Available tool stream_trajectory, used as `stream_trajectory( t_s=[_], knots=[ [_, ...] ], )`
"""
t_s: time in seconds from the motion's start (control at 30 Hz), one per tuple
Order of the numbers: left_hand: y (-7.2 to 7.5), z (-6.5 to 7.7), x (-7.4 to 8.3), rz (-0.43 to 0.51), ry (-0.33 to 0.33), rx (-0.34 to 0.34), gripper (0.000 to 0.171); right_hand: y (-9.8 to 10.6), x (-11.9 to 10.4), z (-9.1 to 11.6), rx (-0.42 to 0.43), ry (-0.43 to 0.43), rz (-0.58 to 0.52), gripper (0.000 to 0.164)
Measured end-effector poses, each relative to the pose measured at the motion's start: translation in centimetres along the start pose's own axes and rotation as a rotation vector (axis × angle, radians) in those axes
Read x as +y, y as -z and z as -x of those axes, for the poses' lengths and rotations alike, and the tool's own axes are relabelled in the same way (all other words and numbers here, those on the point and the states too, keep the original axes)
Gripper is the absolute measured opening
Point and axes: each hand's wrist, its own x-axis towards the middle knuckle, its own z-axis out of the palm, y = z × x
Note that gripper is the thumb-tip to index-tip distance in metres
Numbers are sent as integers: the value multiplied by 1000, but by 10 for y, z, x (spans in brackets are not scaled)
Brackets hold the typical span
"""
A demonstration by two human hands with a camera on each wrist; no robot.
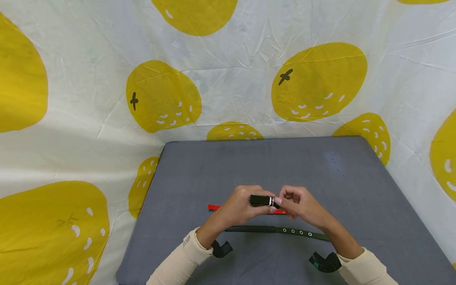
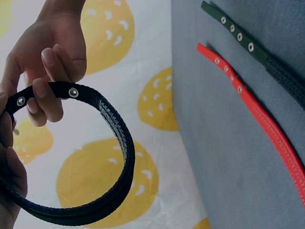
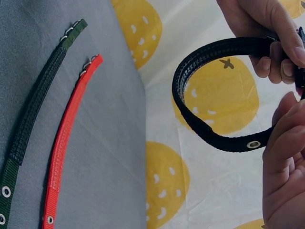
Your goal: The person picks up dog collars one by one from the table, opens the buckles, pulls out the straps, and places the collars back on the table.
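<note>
A black collar [image 2: 126, 176] with metal eyelets is bent round into a loop, held up above the table. My left hand [image 1: 242, 204] grips its buckle end, with the silver buckle [image 1: 272, 201] showing at the fingertips. From the other side, my right hand [image 1: 299, 204] pinches the eyelet end of the strap at the buckle, thumb on top. Both hands meet there, and in the right wrist view the fingers [image 3: 286, 69] partly cover the joint. The loop's padded part [image 3: 214, 47] hangs away from the hands.
A red collar [image 3: 66, 133] lies on the grey table [image 1: 199, 170], partly behind the hands in the head view. Nearer me lies a dark green collar [image 1: 251, 228] with eyelets. A white cloth with yellow fruit shapes [image 1: 231, 91] hangs round the table.
</note>
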Motion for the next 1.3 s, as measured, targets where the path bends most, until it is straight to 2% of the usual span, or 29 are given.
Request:
stream_trajectory(
  t_s=[0.2,0.4,0.77,1.0,1.3],
  knots=[
    [-1,0,-1,-14,45,-26,28,0,-1,-1,-1,-40,12,10],
    [-2,0,-1,-1,57,-21,26,-1,-1,-1,3,-59,25,9],
    [-1,0,-2,-19,67,-17,22,1,6,0,32,-51,36,13],
    [0,1,-4,26,106,-7,23,3,3,0,54,-36,43,17],
    [2,-1,-5,-68,121,-32,21,2,-1,-3,91,-110,91,8]
  ],
)
